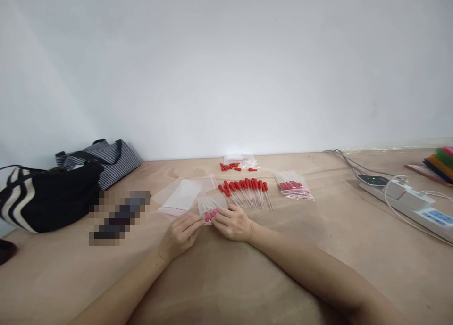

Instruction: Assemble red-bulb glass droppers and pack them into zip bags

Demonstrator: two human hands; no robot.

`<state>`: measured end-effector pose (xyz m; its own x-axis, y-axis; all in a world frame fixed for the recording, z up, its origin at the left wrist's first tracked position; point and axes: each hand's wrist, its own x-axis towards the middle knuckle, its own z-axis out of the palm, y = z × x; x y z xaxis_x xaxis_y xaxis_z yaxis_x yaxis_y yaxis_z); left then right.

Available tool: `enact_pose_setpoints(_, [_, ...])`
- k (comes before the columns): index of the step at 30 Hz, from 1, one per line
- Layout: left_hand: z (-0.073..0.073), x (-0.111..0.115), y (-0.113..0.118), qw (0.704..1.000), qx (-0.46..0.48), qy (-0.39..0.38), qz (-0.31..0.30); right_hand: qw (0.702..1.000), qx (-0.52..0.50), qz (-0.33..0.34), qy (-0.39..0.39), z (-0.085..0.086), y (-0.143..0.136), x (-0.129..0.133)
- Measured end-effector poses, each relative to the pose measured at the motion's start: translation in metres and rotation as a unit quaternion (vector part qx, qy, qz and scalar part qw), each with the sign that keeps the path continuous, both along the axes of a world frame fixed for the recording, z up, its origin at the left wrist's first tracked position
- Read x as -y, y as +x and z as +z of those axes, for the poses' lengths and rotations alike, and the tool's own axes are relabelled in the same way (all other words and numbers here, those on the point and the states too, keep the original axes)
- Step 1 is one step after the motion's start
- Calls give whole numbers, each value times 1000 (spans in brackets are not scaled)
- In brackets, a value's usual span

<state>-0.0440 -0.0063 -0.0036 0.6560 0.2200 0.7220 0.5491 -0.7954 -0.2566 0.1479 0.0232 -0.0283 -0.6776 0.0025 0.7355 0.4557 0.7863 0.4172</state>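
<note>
A clear zip bag with several red-bulbed droppers inside lies between my hands, its zip edge toward me. My left hand pinches the left end of that edge. My right hand is closed on the right part, covering some of the red bulbs. Just behind, loose glass droppers with red rubber bulbs lie side by side in a row. Flat zip bags are spread beyond my left hand. To the right rests another filled zip bag of droppers.
Loose red bulbs and a clear bag lie near the wall. A black bag, a striped bag and a blurred-out object are at left. A power strip with cables sits at right.
</note>
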Motion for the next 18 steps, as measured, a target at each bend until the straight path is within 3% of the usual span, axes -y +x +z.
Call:
enact_pose_setpoints(5, [0,-1,2,999,-30,16,-28,1000,-4,-5,-7,-3,2,2])
enact_pose_setpoints(18, [0,0,0,999,-5,3,-49,1000,23,-6,-6,0,21,-4])
